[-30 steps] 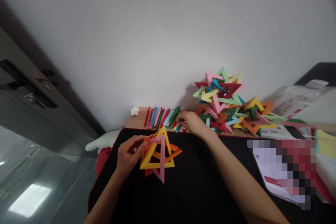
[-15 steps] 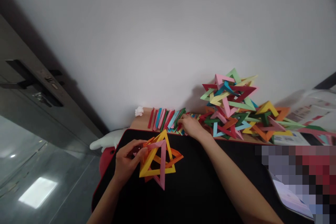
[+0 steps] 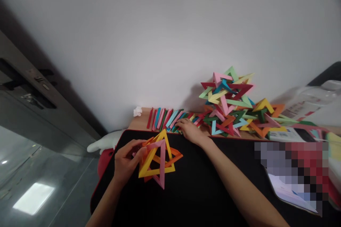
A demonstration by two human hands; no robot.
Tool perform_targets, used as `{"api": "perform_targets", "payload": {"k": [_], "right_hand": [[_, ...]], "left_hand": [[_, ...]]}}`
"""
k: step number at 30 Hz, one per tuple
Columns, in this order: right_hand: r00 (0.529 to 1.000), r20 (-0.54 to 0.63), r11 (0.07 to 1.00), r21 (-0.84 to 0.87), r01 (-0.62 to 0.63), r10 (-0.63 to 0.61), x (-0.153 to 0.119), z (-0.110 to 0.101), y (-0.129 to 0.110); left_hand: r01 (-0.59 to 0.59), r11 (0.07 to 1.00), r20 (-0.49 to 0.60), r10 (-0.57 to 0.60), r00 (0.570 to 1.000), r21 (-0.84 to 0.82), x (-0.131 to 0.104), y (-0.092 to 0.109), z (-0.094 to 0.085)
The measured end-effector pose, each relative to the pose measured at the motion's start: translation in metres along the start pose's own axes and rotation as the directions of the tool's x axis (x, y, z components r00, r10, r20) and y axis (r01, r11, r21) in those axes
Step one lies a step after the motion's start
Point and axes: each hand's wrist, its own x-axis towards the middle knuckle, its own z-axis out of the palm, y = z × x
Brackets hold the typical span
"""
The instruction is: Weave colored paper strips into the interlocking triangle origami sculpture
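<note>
Between the thumb and fingers of my left hand (image 3: 128, 159) is a paper star model (image 3: 163, 163) of interlocked yellow, orange and pink triangular frames, held above the black mat. My right hand (image 3: 189, 130) reaches to the back of the table, its fingers on a row of folded paper strips (image 3: 162, 118) in red, blue, pink, green and other colours. Its fingertips rest among the strips, and whether they pinch one I cannot tell.
Several finished star models (image 3: 229, 92) are piled against the wall at the back right. A crumpled tissue (image 3: 137, 111) lies left of the strips. Farther right are a clear plastic bottle (image 3: 314, 95) and a tablet-like device (image 3: 287, 193). A door (image 3: 39, 113) is at the left.
My right hand has moved slightly left along the strips. The view has shifted a little to the right; my left hand keeps its hold on the star model.
</note>
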Motion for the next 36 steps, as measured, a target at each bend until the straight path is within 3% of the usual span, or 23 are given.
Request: {"api": "perform_targets", "payload": {"k": [10,20,24,28,30,33,36], "right_hand": [[1.0,0.008,1.0,-0.019,-0.003,0.003,0.0,-0.003,-0.017],[0.998,-0.055,0.993,0.106,0.045,-0.039,-0.002,-0.046,-0.028],[0.986,-0.064,0.984,0.101,-0.148,0.155,-0.005,-0.046,-0.019],[0.902,-0.045,0.902,0.079,-0.424,0.429,-0.001,-0.025,-0.01],[0.861,-0.038,0.861,0.084,-0.502,0.507,0.002,-0.014,-0.01],[0.852,-0.048,0.85,0.111,-0.514,0.522,0.006,-0.004,-0.016],[0.894,-0.07,0.89,0.156,-0.428,0.442,0.007,-0.002,-0.023]], "left_hand": [[0.043,0.998,-0.07,-0.047,0.996,-0.052,0.001,0.003,0.011],[0.067,0.995,-0.174,-0.078,0.982,-0.068,-0.002,-0.002,0.015],[0.07,0.997,-0.234,-0.077,0.969,-0.038,-0.003,-0.003,0.013],[0.069,0.997,-0.259,-0.077,0.963,-0.042,-0.003,-0.004,0.016],[0.035,0.999,-0.251,-0.035,0.967,-0.005,-0.003,-0.006,0.019],[-0.065,0.993,-0.228,0.087,0.97,0.1,-0.004,-0.009,0.02],[-0.109,0.981,-0.21,0.143,0.967,0.163,-0.005,-0.011,0.02]]}}
